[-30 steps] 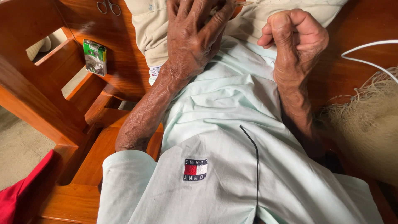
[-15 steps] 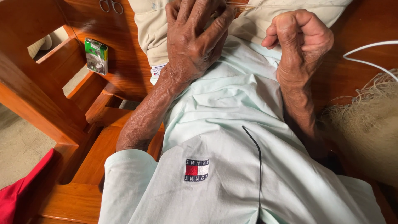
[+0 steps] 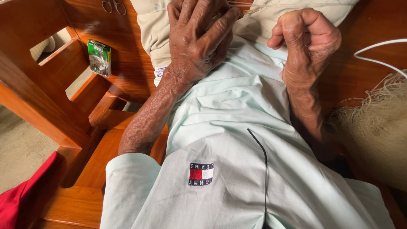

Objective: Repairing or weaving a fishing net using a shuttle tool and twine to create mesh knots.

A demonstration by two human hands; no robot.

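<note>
Your pale mint shirt (image 3: pixel 237 140) fills most of the view, over beige trousers (image 3: pixel 157 29) on the lap. A wooden chair frame (image 3: pixel 63 114) runs down your left side. A heap of pale straw fibres (image 3: pixel 377 127) lies at the right edge. Your left hand (image 3: pixel 197 40) rests flat on the lap, fingers spread and loosely curled over thin straw strands (image 3: pixel 250 7) at the top edge. Your right hand (image 3: pixel 307 40) is a closed fist beside it; whether it pinches a strand, cannot tell. A small green packet (image 3: pixel 99 57) sits on the chair, scissors (image 3: pixel 113 6) above it. White cord (image 3: pixel 377 51) at right.
</note>
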